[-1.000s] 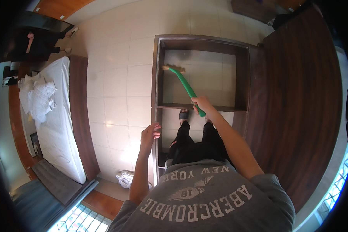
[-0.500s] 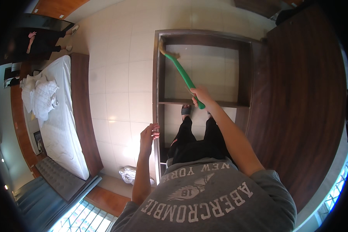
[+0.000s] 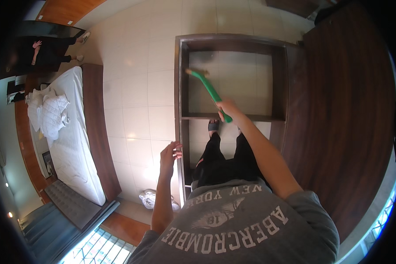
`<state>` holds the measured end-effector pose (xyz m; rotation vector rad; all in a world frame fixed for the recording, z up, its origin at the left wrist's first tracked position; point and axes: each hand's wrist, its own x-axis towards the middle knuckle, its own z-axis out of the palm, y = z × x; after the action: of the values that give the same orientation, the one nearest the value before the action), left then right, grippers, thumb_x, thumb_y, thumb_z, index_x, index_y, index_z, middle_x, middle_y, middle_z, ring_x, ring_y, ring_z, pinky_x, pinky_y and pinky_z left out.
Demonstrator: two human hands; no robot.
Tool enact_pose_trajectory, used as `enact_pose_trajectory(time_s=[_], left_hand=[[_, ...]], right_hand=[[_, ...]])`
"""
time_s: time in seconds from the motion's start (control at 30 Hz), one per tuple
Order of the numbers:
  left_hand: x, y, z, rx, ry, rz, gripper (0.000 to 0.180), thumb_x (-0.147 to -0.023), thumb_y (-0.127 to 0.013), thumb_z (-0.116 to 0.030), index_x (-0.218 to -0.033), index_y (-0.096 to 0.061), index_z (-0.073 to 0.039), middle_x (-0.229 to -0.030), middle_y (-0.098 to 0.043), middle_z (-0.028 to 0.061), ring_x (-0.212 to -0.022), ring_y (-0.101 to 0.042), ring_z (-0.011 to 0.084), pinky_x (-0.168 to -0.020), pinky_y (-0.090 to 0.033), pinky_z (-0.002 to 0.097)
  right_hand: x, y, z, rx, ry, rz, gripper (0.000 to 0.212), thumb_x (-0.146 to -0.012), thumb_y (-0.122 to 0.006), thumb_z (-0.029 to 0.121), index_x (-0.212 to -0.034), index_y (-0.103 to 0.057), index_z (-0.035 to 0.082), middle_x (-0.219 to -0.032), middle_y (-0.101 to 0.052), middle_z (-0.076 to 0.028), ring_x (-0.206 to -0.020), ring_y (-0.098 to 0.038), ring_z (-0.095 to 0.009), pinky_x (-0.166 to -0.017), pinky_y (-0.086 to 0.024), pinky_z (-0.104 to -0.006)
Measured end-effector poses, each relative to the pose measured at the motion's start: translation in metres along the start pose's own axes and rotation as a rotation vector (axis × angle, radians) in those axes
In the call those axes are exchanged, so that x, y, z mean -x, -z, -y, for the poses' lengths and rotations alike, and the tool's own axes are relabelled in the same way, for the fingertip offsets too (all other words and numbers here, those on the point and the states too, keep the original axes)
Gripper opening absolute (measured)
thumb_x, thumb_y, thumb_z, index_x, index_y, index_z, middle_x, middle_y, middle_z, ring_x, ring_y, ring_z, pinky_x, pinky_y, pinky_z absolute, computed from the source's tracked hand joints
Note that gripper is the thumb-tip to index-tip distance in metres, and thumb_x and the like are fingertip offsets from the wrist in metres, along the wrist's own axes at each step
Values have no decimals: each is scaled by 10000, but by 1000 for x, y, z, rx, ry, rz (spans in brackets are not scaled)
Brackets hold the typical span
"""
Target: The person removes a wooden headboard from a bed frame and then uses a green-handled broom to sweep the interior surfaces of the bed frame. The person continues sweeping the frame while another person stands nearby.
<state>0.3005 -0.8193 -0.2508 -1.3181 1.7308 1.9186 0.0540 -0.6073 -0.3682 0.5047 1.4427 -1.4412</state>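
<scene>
My right hand (image 3: 229, 109) is closed round the handle of a green long-handled brush (image 3: 212, 91). The brush slants away to the far left, and its brownish head lies inside the far compartment of a dark wooden bed frame (image 3: 233, 117), near the left side board. Whether the bristles touch the board is too blurred to tell. My left hand (image 3: 170, 152) hangs beside that same left board with its fingers loosely bent and apart, holding nothing. Whether it rests on the board I cannot tell.
My feet stand in the frame's near compartment, behind a crossbar. A large dark wooden panel (image 3: 343, 123) is at right. At left stands a bed with a white mattress (image 3: 70, 149) and bunched bedding (image 3: 53, 114). White shoes (image 3: 148, 199) lie near left. Another person (image 3: 42, 53) stands far left.
The brush head has come nearer to me, away from the far left corner along the left board. My right hand stays closed on the handle; my left hand has barely moved.
</scene>
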Motion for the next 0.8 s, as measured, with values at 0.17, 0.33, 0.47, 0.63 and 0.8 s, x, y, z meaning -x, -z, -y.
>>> enact_pose_trajectory(time_s=[0.17, 0.33, 0.47, 0.63, 0.8], left_hand=[[-8, -4, 15, 44, 34, -14, 517, -1089, -498, -399, -1309, -637, 48, -1181, -704, 130, -896, -648, 168, -820, -547, 317], [-14, -12, 4, 33, 37, 16, 474, -1091, -502, -365, -1292, -647, 39, -1175, -705, 133, -901, -653, 172, -818, -545, 314], [-9, -13, -7, 16, 12, 15, 473, -1091, -502, -362, -1293, -646, 41, -1172, -708, 135, -900, -654, 173, -819, -544, 313], [-8, -11, 0, 26, 29, -11, 473, -1089, -504, -360, -1295, -647, 41, -1164, -711, 131, -891, -652, 168, -816, -544, 317], [-23, -14, 6, 28, 5, 12, 403, -1081, -509, -315, -1275, -674, -3, -1174, -725, 123, -848, -654, 124, -791, -551, 277]], right_hand=[[71, 7, -21, -76, 59, 43, 290, -1010, -612, 251, -815, -471, 90, -573, -479, -31, -422, -493, -151, -389, -394, -328], [31, -22, 12, -221, 56, 26, 308, -1016, -615, 276, -829, -458, 88, -592, -488, -42, -424, -488, -145, -386, -393, -323], [-16, -9, -2, -180, 14, 87, 318, -1011, -626, 283, -832, -456, 83, -598, -486, -45, -428, -484, -145, -383, -392, -326], [35, 19, -24, -94, -3, 51, 300, -1014, -620, 261, -834, -471, 74, -603, -487, -52, -415, -471, -149, -374, -383, -334], [62, -10, -3, -120, 150, 48, 265, -1022, -596, 235, -845, -482, 74, -595, -497, -55, -407, -478, -159, -385, -392, -345]])
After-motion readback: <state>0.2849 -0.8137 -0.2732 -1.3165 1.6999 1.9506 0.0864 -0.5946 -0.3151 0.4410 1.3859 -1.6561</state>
